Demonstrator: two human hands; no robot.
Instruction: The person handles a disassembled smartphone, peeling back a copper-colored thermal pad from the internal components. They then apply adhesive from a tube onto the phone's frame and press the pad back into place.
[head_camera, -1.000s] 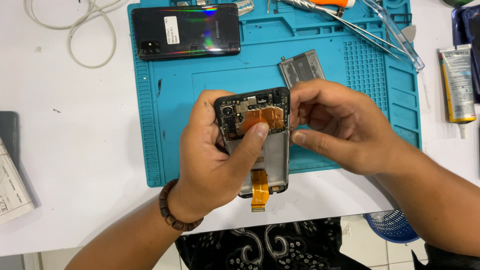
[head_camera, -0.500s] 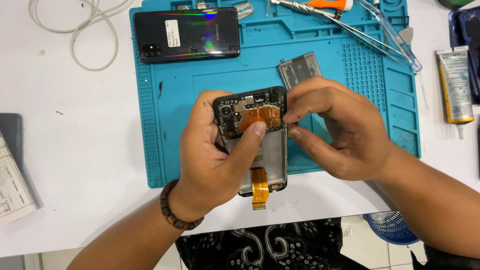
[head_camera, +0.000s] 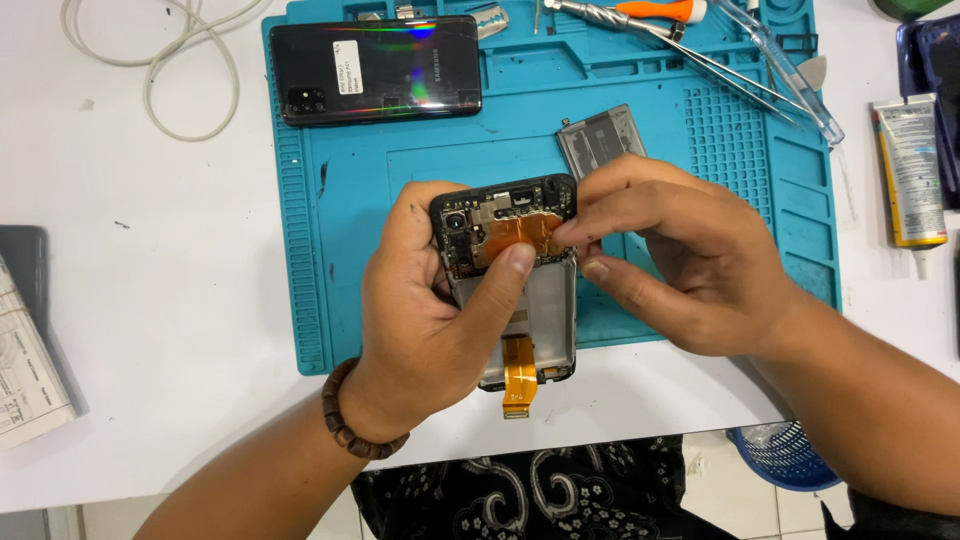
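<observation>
Copper-foiled opened phone still gripped by left hand; right hand unmoved, pinching its edge.

1. The right hand has shifted slightly left along the top edge of the opened black smartphone frame with exposed circuit board and copper-coloured foil; its fingertips now press at the right end of the foil, where one second ago they were spread a little further off the frame's right side.
2. The left hand thumb tip has slid slightly up onto the lower edge of the foil.
3. The phone frame sits marginally lower and more upright in the view.
</observation>
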